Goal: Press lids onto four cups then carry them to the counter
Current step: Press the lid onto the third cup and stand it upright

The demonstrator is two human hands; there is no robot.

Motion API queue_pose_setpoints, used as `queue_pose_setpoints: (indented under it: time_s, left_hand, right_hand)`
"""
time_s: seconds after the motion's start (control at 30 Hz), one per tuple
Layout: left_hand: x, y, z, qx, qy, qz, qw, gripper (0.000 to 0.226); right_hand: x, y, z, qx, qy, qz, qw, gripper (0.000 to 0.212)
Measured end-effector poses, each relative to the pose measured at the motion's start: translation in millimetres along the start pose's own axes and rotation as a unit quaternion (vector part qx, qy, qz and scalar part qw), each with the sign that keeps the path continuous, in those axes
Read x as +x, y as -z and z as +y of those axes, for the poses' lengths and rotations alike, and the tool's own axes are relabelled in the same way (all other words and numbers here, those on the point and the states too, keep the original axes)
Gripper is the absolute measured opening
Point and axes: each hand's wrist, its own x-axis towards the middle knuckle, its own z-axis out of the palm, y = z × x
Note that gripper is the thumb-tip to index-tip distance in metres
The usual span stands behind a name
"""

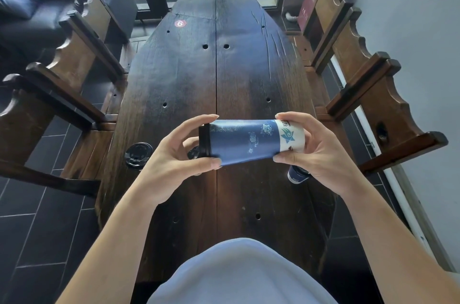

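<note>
So both hands are up over the middle of the dark wooden table (189, 74), holding one blue paper cup (246, 140) sideways in the air between them. The cup lies pretty much horizontal, mouth pointing to 9 o'clock and its white base band with a teal logo pointing to 3 o'clock. A black lid (204, 140) sits on the mouth end. The left hand (174, 161) has its fingers and thumb curled round that lid end, thumb underneath at the cup wall and fingertips over the top of the rim. The right hand (316, 152) grips the base end the same way, fingers arched over the top and thumb pinching from below. Can't tell if there's anything inside the cup, since the lid covers it. Down on the table, another black lid (139, 154) lies flat near the table's edge at about 9 o'clock from the held cup, well apart from it. There's a bit of something dark (193, 153) peeking out just behind the left hand's fingers, too hidden to say what it is. At roughly 5 o'clock from the held cup, a second blue cup (297, 175) sits on the table, mostly hidden under the right hand, so its contents aren't visible either. Wooden benches (82, 54) run along both sides of the table.
</note>
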Motion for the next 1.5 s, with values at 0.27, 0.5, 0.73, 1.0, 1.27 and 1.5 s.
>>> queue_pose_setpoints:
  time_s: [0.27,0.5,0.73,1.0,1.27,1.5]
  left_hand:
    - [1,7,-3,0.006,0.002,-0.004,1.0,0.083]
    - [-2,3,4,-0.028,0.003,-0.004,1.0,0.08]
    - [-3,-1,13,-0.05,0.014,0.018,0.998,0.074]
    - [-3,-3,17,-0.06,0.007,0.024,0.998,0.075]
    - [-5,-2,17,-0.051,0.004,0.025,0.998,0.074]
    - [-5,-1,17,-0.067,-0.005,0.03,0.997,0.074]
  right_hand:
    - [0,0,-2,0.004,-0.01,0.0,1.0,0.068]
    - [0,3,-2,0.009,-0.012,0.0,1.0,0.065]
    - [0,2,-3,0.002,-0.01,0.0,1.0,0.064]
    - [-1,0,-4,-0.002,-0.009,0.001,1.0,0.068]
    - [-2,-3,-3,-0.007,-0.005,-0.003,1.0,0.068]
    - [-1,-3,-1,-0.036,-0.014,-0.008,0.999,0.054]
